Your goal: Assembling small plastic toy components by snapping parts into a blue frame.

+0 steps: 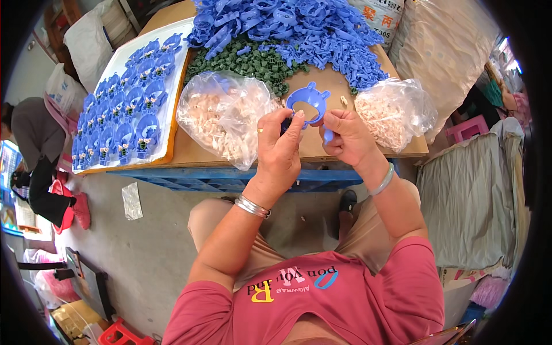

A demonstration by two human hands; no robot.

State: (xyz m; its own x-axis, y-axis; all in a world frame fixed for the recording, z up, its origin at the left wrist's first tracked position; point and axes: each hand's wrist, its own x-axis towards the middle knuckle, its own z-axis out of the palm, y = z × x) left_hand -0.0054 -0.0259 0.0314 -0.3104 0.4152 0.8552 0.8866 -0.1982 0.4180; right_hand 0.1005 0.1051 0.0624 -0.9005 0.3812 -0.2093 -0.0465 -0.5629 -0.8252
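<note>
Above the table's near edge, my left hand (pixel 278 148) grips a blue plastic frame (pixel 311 93) by its lower rim. The frame is a rounded ring with a large opening and two small ear-like knobs at its far side. My right hand (pixel 352 138) is closed in a pinch just right of the ring, its fingertips close to the rim. A small blue plastic piece (pixel 328 136) sticks out below those fingers. Whether that piece touches the frame is hidden by the fingers. A clear bag of small cream parts (pixel 224 118) lies left of my hands, another bag of cream parts (pixel 391 112) right.
Behind the bags are heaped blue frames (pixel 282 17), small blue pieces (pixel 351 60) and dark green pieces (pixel 241 66). A white tray (pixel 183 40) at left holds rows of blue assemblies (pixel 123 103). Large sacks (pixel 443 52) stand at back right. Another person (pixel 37 132) is at far left.
</note>
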